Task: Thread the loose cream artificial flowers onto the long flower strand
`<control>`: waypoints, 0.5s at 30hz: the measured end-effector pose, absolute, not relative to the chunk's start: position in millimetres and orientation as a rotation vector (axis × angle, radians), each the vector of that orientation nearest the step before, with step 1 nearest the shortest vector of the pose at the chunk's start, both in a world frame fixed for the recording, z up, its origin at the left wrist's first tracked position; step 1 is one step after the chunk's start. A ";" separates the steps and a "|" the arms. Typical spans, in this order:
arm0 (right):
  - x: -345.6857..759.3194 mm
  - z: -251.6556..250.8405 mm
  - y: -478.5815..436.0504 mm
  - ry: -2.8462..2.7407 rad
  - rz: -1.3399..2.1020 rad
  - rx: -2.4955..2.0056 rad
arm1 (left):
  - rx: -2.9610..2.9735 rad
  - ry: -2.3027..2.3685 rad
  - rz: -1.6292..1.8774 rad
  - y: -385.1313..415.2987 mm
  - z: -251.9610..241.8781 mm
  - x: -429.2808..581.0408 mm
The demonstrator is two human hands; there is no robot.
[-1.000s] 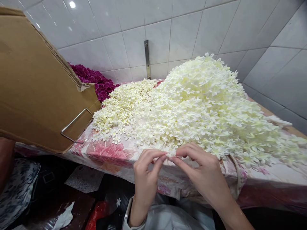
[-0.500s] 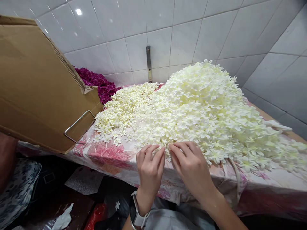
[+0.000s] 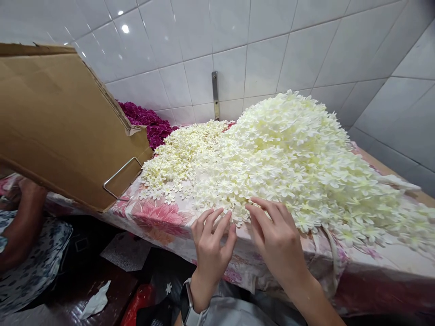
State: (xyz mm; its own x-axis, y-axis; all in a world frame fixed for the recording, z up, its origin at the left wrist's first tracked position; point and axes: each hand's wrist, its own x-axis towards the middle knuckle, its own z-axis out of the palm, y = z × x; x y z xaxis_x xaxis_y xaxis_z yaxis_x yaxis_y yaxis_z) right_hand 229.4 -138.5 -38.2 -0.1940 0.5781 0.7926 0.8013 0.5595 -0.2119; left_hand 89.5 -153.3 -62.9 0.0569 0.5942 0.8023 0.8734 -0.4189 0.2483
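A large mound of white flowers (image 3: pixel 288 149) with pale yellow-green centres spreads over the flowered tablecloth (image 3: pixel 159 213). At its front edge, my left hand (image 3: pixel 212 242) has its fingers apart, the thumb away from the index finger, and nothing visible in it. My right hand (image 3: pixel 275 233) is just to the right, fingers bent and slightly apart, tips at the nearest flowers. Its palm faces away from me, and I see no flower held in it. To the left of the mound lie smaller cream-coloured blossoms (image 3: pixel 183 151).
A cardboard box (image 3: pixel 68 131) stands on the left, a bent metal wire frame (image 3: pixel 122 174) at its lower corner. Behind it are purple flowers (image 3: pixel 147 124). A metal bracket (image 3: pixel 215 96) is fixed to the tiled wall. Another person's arm (image 3: pixel 27 217) shows at far left.
My hands have moved slightly apart, and my left thumb has come away from the fingers. The view has shifted, so more of the other person's arm shows at the left.
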 end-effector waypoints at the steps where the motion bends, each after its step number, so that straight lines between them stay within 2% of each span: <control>1: 230.1 -37.5 -140.1 -1.870 -0.309 -1.099 | -2.037 -1.487 -1.287 -154.3 -63.8 89.6; 15: 255.2 -66.6 -176.7 -1.659 -0.149 -0.891 | -1.920 -1.510 -1.273 -178.2 -70.0 91.0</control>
State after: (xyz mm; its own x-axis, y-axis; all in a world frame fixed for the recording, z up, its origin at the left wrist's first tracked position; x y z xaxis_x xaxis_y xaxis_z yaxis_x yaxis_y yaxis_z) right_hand 255.2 -176.7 -66.6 -0.0210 0.4689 0.8830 0.6186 0.7000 -0.3570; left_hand 91.0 -178.2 -70.0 0.0099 0.5619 0.8272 0.9104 -0.3473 0.2250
